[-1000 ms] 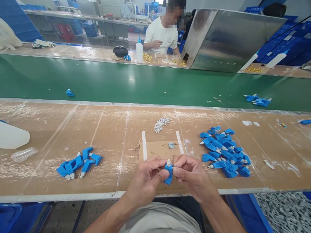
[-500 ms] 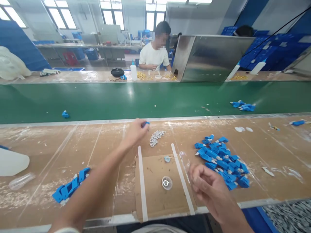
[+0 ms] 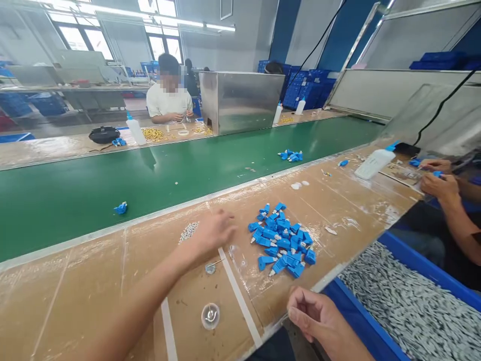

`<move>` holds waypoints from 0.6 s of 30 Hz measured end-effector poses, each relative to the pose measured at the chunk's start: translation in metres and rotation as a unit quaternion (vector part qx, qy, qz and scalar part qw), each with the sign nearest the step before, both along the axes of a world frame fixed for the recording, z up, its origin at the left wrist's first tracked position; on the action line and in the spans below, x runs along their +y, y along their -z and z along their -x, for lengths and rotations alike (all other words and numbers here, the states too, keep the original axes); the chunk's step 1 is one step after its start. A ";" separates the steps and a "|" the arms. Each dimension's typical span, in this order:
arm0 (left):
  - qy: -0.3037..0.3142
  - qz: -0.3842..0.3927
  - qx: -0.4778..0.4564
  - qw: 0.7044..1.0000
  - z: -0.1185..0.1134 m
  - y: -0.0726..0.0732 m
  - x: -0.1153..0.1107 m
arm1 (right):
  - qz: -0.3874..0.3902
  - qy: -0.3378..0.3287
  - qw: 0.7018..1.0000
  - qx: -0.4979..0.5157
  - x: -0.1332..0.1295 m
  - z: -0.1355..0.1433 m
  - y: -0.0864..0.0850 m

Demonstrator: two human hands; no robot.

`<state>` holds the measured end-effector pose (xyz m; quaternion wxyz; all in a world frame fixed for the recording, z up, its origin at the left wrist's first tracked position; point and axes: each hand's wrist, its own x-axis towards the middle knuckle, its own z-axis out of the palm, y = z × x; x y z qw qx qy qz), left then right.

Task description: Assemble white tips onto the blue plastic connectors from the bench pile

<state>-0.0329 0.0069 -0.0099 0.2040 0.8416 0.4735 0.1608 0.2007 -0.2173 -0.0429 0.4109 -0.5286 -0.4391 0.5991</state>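
Observation:
My left hand is over the board between a small heap of grey-white pieces and a pile of blue plastic parts with white tips. Motion blurs its fingers, and nothing can be made out in them. Lower right, my right hand hangs at the table edge with curled fingers, thumb against the index finger; anything inside is hidden. Between my arms lies a taped cardboard sheet with a small clear round dish and a bluish blob with a thin stick.
Beyond the table runs a green conveyor belt carrying a few blue parts. A blue bin full of grey pieces stands lower right. A co-worker's hands are at the right, near a white bottle. Another person sits opposite.
My view has swung right. My left hand has moved toward the pile of blue parts; the blue part it held earlier no longer shows in it. My right hand is now at the table edge.

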 end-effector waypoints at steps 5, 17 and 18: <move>0.071 0.059 0.024 0.995 -0.066 0.014 0.003 | -0.022 -0.005 1.000 -0.016 0.000 -0.006 0.006; -0.002 0.209 -0.155 0.966 -0.056 0.007 0.003 | -0.055 0.013 0.998 -0.016 0.008 -0.001 -0.004; -0.009 0.229 -0.194 0.954 -0.049 0.002 -0.001 | -0.057 0.000 0.998 -0.014 0.010 0.001 -0.006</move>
